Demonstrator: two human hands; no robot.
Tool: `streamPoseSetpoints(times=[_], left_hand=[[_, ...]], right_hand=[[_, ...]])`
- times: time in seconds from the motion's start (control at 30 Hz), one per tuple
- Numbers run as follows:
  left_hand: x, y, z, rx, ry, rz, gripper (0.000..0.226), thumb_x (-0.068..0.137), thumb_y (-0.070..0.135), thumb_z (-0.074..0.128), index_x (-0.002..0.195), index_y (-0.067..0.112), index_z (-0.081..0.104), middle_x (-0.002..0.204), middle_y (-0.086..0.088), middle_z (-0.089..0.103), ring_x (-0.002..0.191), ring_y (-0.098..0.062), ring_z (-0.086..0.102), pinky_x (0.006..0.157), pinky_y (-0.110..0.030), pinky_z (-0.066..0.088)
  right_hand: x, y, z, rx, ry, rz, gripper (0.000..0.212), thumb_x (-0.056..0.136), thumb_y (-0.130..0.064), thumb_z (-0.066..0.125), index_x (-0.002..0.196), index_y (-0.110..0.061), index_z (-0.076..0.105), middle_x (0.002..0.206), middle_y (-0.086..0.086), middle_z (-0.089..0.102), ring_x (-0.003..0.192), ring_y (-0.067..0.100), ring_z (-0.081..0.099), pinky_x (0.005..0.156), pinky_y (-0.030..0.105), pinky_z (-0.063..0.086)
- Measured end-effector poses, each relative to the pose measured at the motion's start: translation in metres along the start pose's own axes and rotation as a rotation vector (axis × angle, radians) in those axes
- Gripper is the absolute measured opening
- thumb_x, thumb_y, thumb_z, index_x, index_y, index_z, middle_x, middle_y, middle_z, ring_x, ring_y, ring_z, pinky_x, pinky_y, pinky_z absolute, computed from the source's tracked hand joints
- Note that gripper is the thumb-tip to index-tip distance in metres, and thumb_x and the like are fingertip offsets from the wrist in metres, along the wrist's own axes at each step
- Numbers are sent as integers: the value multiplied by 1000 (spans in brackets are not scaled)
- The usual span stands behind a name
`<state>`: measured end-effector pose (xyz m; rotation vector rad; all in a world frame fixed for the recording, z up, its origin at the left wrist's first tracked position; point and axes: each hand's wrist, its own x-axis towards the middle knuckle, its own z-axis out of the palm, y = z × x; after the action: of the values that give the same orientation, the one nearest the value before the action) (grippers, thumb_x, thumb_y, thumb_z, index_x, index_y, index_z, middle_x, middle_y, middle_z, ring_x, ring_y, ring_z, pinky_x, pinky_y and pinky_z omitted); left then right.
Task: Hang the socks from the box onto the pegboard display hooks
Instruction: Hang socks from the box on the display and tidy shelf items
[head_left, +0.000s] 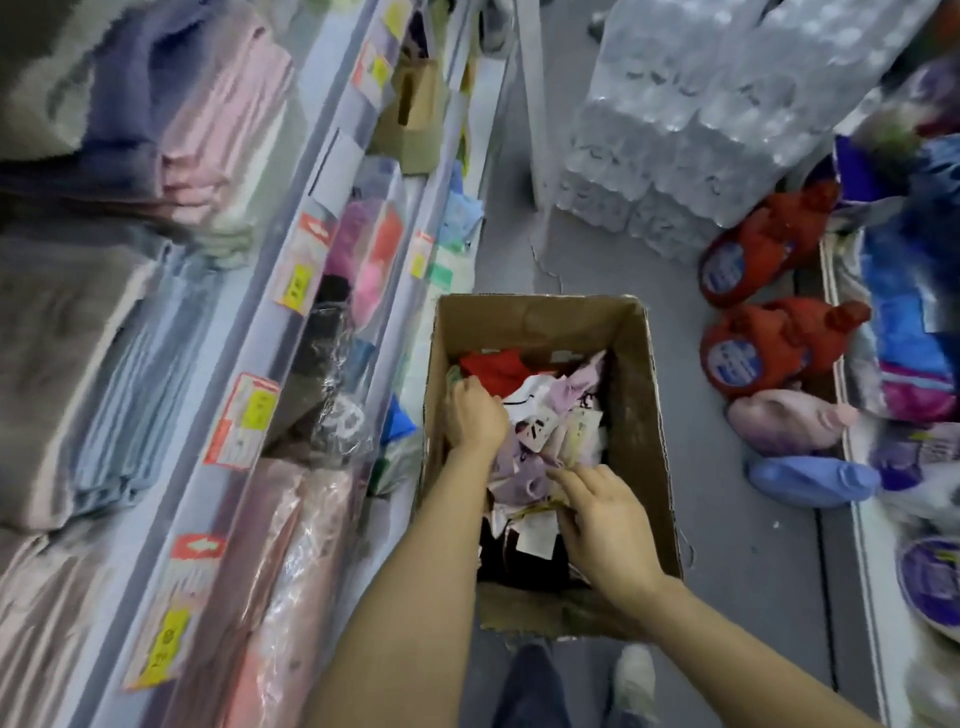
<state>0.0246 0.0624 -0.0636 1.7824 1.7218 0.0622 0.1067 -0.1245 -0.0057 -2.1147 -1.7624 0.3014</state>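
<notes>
In the open brown cardboard box (639, 415), the left hand (475, 415) and right hand (605, 525) rest loosely spread, grasping nothing, on the soft, light pile of lilac carded socks (540, 441), likely best pinched by their stiff paper cards.

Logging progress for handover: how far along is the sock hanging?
Early. Done: nothing visibly hung; no pegboard in view. In hand: left hand and right hand rummage among tagged lilac and red socks inside the brown cardboard box. Left: practically the whole boxful.

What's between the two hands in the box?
In the head view, a heap of pale lilac socks with white paper tags fills the stretch between the left hand and the right hand, inside the cardboard box.
</notes>
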Motion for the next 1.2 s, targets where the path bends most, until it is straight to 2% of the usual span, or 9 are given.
streamPoseSetpoints(times=[0.2, 0.4, 0.47, 0.57, 0.67, 0.8, 0.9, 1.0, 1.2], left_hand=[[89, -14, 50, -426, -31, -402, 50, 86, 23, 68, 131, 5, 56, 132, -17, 61, 117, -36, 60, 95, -45, 51], [83, 6, 51, -762, -62, -472, 55, 74, 10, 84, 122, 1, 60, 117, -9, 66, 103, -26, 65, 90, -37, 52], [69, 13, 43, -816, -119, -479, 43, 70, 5, 83, 111, 5, 69, 112, -12, 71, 101, -29, 67, 91, -40, 54], [23, 26, 16, -882, -202, -386, 26, 72, -5, 77, 89, 13, 74, 91, -4, 74, 90, -22, 69, 79, -31, 57], [-29, 24, -14, -743, -423, -152, 29, 70, -11, 76, 87, 12, 76, 88, -1, 74, 82, -14, 68, 68, -19, 54], [-37, 5, -20, -349, -658, -101, 55, 74, -16, 48, 72, 30, 79, 98, 4, 72, 88, -17, 62, 73, -25, 50], [-14, 13, -16, -298, -471, -201, 50, 85, -9, 44, 62, 22, 76, 89, 5, 72, 84, -14, 61, 81, -29, 52], [35, 26, 6, -161, -138, -105, 38, 90, -6, 48, 101, 19, 75, 117, 1, 69, 102, -16, 63, 91, -32, 52], [86, 22, 77, 456, -375, 203, 51, 96, 10, 49, 146, 8, 36, 150, -16, 35, 136, -35, 37, 113, -43, 32]], right_hand=[[23, 28, 26, -90, -95, 3, 44, 68, -7, 74, 111, -13, 69, 94, 2, 66, 83, 25, 59, 69, 33, 50], [31, 42, 39, -96, -154, 110, 34, 66, -11, 77, 99, -15, 68, 90, 1, 64, 80, 25, 60, 67, 34, 51], [42, 42, 43, 101, -171, 303, 16, 84, -15, 69, 100, -15, 69, 93, 2, 66, 83, 22, 60, 72, 33, 50], [72, 37, 36, 878, -201, 1000, 28, 97, -39, 54, 90, -14, 65, 86, 9, 64, 69, 17, 57, 63, 30, 46], [97, 38, 23, 1576, -232, 1412, 42, 96, -49, 52, 101, -9, 65, 84, 14, 65, 69, 24, 63, 63, 34, 55], [100, 36, 30, 1241, -277, 1389, 25, 89, -1, 65, 113, -2, 61, 97, 20, 70, 61, 28, 68, 40, 32, 54], [89, 38, 39, 1123, -301, 1405, 33, 83, 15, 58, 109, -5, 64, 104, 19, 70, 74, 32, 68, 57, 37, 59], [80, 40, 38, 1058, -323, 1388, 37, 80, 19, 54, 105, -5, 66, 96, 17, 70, 84, 31, 65, 80, 44, 56], [65, 37, 36, 1002, -352, 1389, 34, 71, 10, 57, 100, -7, 62, 94, 20, 68, 82, 32, 64, 74, 44, 56]])
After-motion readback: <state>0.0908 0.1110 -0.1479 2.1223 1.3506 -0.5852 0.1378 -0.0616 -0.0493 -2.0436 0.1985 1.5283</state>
